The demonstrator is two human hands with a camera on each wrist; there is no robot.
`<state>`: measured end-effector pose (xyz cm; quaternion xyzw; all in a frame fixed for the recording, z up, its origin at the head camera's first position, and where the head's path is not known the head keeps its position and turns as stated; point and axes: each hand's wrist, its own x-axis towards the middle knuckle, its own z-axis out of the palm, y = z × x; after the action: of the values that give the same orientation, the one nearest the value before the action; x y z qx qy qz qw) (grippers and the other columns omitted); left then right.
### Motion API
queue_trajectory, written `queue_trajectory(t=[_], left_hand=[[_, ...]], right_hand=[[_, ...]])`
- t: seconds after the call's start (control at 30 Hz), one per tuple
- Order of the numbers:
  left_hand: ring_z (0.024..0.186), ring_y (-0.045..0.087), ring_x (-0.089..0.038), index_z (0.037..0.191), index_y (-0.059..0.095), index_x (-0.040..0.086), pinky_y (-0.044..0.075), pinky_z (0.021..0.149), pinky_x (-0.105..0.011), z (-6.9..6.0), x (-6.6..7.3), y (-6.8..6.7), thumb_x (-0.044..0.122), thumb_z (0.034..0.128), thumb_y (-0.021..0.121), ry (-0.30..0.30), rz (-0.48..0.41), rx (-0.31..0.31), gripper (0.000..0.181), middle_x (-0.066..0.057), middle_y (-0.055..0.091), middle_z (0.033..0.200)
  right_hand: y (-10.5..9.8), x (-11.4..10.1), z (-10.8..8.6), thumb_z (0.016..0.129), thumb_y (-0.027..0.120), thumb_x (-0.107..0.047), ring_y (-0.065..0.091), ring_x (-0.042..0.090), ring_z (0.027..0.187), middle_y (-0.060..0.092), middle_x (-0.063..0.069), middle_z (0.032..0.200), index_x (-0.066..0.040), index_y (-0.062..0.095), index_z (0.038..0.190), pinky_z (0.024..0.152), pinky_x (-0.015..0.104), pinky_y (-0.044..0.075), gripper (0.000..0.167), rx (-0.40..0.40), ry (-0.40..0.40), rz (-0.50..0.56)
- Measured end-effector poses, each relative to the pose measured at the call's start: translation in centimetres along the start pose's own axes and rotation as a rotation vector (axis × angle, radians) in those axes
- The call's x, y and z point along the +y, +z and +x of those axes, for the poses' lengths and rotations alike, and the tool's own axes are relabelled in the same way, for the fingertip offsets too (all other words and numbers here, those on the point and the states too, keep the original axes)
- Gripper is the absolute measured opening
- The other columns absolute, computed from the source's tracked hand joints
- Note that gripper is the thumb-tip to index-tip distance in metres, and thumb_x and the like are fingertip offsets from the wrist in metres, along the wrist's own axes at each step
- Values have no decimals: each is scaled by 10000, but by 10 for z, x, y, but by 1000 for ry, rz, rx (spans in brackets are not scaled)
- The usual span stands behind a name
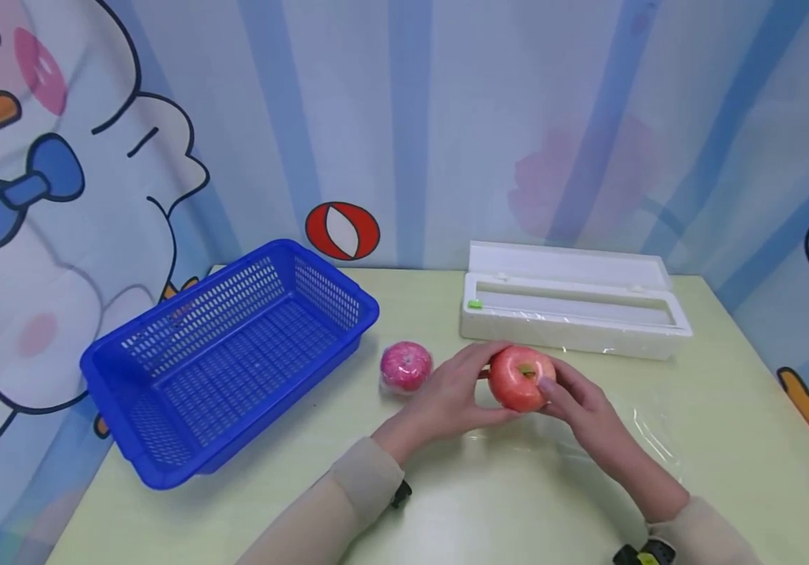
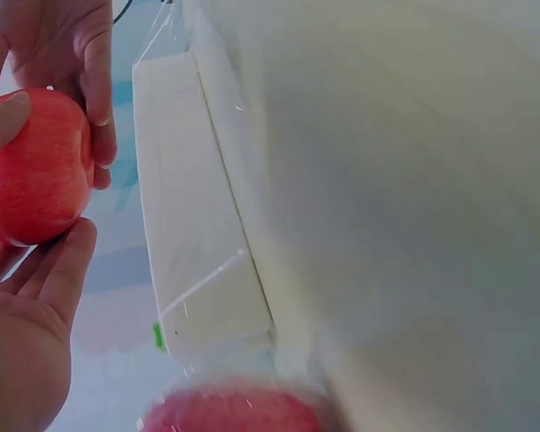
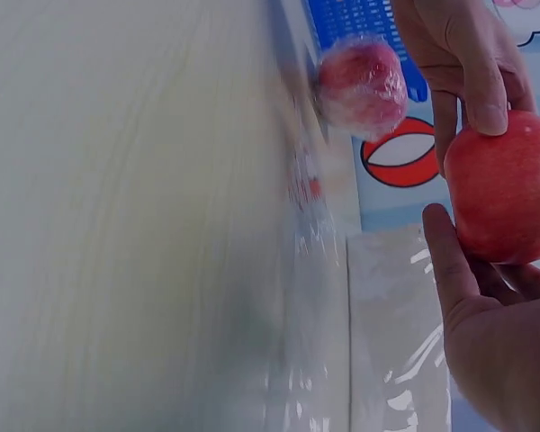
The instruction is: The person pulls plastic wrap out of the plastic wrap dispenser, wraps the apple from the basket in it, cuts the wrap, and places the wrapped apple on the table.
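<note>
Both hands are closed part-way around one red apple (image 1: pixel 513 380), the left hand (image 1: pixel 442 396) cupping it from one side with thumb and fingers, the right hand (image 1: pixel 591 416) gripping the other with its thumb over the front. They hold it up on the near side of the white box (image 1: pixel 588 343), toward that box's left end. Clear film (image 1: pixel 654 439) lies on the table (image 1: pixel 475 510) on the near side of the box too; I can't tell whether it joins the box. Left of the box sits a pink fruit (image 1: pixel 406 366) already in shiny film, and farther left of it stands the blue basket (image 1: pixel 298 396). I'd judge one piece wrapped and this apple, whose skin looks bare, yet to be covered, with the film laid out for it.
</note>
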<state>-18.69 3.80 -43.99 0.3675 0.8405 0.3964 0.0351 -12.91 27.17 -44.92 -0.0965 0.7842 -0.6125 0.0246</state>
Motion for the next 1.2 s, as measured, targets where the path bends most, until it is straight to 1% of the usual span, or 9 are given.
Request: queue_trajectory(t=[0.1, 0.2, 0.3, 0.47, 0.7, 0.77, 0.87, 0.97, 1.2], left_hand=[[1345, 547, -97, 1592, 417, 212, 546, 1020, -232, 8, 3, 4, 317, 879, 906, 15, 5, -8, 871, 34, 531, 1504], [1339, 544, -99, 1590, 417, 195, 540, 1014, -212, 15, 7, 9, 300, 885, 902, 22, -4, -24, 862, 23, 526, 1504], [1343, 542, -103, 1597, 414, 170, 530, 1014, -190, 24, 9, 11, 288, 891, 899, 32, -14, -37, 865, 7, 523, 1521], [1341, 549, -105, 1600, 417, 152, 511, 1024, -166, 39, 11, 20, 292, 893, 897, 46, -7, -45, 866, 3, 529, 1529], [1361, 538, -107, 1618, 423, 188, 496, 1063, -200, 57, 11, 34, 341, 898, 890, 2, 53, -63, 872, 31, 534, 1550], [1351, 541, -118, 1621, 429, 192, 499, 1063, -207, 60, 10, 38, 334, 897, 892, -10, 66, -66, 871, 22, 541, 1539], [1312, 554, -121, 1619, 441, 199, 504, 1044, -200, 64, 8, 44, 332, 895, 894, -28, 90, -64, 864, 11, 557, 1503], [1284, 561, -125, 1611, 457, 207, 509, 1037, -207, 68, 7, 50, 330, 897, 892, -49, 110, -67, 846, 2, 566, 1469], [1366, 533, -144, 1618, 447, 182, 455, 1137, -244, 75, 8, 59, 340, 924, 864, -63, 184, -103, 824, -15, 542, 1517]], right_hand=[[-9, 0, -4, 1121, 561, -166, 633, -20, 1186, 542, 248, 1490, 11, 443, 1586, 936, 210, 576, 511, 22, -28, -60], [-17, 0, -8, 1093, 627, -167, 541, -48, 1276, 536, 192, 1529, -38, 445, 1598, 953, 184, 550, 553, 37, -42, -137], [-25, -1, -9, 1059, 689, -171, 487, -32, 1315, 518, 150, 1565, -81, 442, 1609, 953, 162, 536, 610, 41, -57, -198], [-39, 1, -8, 1015, 745, -122, 532, 18, 1279, 517, 157, 1540, -87, 422, 1617, 925, 172, 565, 684, 42, -88, -208], [-57, 11, -6, 995, 783, -170, 548, -79, 1228, 531, 174, 1522, -68, 418, 1615, 918, 136, 545, 727, 53, -60, -284], [-61, 14, -5, 994, 787, -180, 583, -13, 1253, 534, 186, 1522, -57, 421, 1610, 919, 133, 541, 727, 51, -45, -299], [-66, 16, -4, 993, 789, -183, 622, 219, 1317, 536, 205, 1525, -40, 422, 1608, 916, 133, 540, 730, 45, -27, -312], [-70, 20, -3, 991, 792, -179, 587, 426, 1349, 538, 221, 1524, -24, 423, 1604, 916, 125, 533, 732, 36, -15, -324], [-78, 31, 1, 975, 810, -180, 600, 467, 1340, 545, 257, 1523, -2, 443, 1591, 914, 118, 529, 739, 25, -3, -376]])
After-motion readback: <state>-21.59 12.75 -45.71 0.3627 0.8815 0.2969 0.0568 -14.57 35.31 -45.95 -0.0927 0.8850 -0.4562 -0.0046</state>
